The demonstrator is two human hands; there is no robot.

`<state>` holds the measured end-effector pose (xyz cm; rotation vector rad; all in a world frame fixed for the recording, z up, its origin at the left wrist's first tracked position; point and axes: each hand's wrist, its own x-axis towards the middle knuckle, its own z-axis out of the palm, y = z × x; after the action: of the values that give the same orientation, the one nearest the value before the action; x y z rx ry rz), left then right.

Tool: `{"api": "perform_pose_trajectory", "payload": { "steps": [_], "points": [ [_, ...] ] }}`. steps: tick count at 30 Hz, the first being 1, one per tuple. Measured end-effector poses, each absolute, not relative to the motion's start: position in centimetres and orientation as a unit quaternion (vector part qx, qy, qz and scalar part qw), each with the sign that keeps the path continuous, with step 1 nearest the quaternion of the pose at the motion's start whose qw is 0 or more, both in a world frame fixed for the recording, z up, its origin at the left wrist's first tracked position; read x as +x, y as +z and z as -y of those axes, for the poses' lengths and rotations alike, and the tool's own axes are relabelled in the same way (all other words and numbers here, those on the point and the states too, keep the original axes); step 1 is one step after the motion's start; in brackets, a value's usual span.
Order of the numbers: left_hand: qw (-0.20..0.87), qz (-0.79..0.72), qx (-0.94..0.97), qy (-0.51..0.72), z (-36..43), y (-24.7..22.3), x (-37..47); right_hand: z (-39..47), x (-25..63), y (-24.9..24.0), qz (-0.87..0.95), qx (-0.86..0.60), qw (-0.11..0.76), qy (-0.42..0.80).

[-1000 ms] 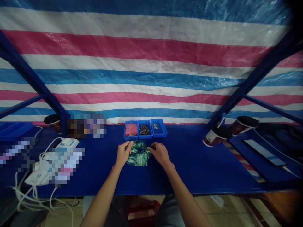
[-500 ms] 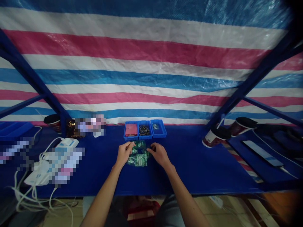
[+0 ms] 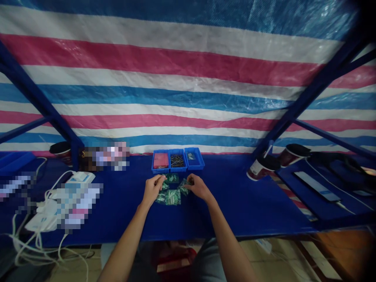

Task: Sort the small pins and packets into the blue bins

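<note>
Several small green plastic bags (image 3: 173, 197) with small parts inside lie in a loose cluster on the blue table, between my hands. My right hand (image 3: 199, 187) is closed with thumb and fingertips on the edge of the rightmost green bag (image 3: 184, 188). At the cluster's left side is my left hand (image 3: 153, 188), its fingers pinched together by the bags; what they hold, if anything, is too small to tell. Just beyond stand three blue bins: one with a pink-red item (image 3: 161, 160), one with dark screws (image 3: 177, 160), and one with a few small packets (image 3: 191, 156).
White power strips (image 3: 79, 178) with tangled cables cover the left side. Dark cups (image 3: 263, 167) stand at the right, near a phone (image 3: 316, 186) on a cable. A striped tarp (image 3: 182, 94) hangs behind the table, with blue frame posts at both sides.
My right hand has closed on the rightmost green bag, which now sits slightly apart and tilted. My left hand stays nearly in place. The whole view has shifted a little.
</note>
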<state>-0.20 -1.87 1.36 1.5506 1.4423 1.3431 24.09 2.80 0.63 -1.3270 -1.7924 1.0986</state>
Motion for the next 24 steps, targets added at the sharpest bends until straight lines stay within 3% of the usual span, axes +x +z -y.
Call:
{"api": "perform_pose_trajectory", "payload": {
  "steps": [6,11,24],
  "points": [
    [0.329,-0.530,0.592,0.509,2.1,1.7,-0.2,-2.4,22.5,3.5,0.601,-0.363,0.437,0.562],
    [0.345,-0.513,0.615,0.489,2.3,1.7,-0.3,-2.0,18.7,3.5,0.559,-0.311,0.454,0.620],
    [0.303,-0.525,0.641,0.470,2.4,1.8,-0.6,-0.6,16.4,0.2,0.611,-0.360,0.467,0.527]
  ]
}}
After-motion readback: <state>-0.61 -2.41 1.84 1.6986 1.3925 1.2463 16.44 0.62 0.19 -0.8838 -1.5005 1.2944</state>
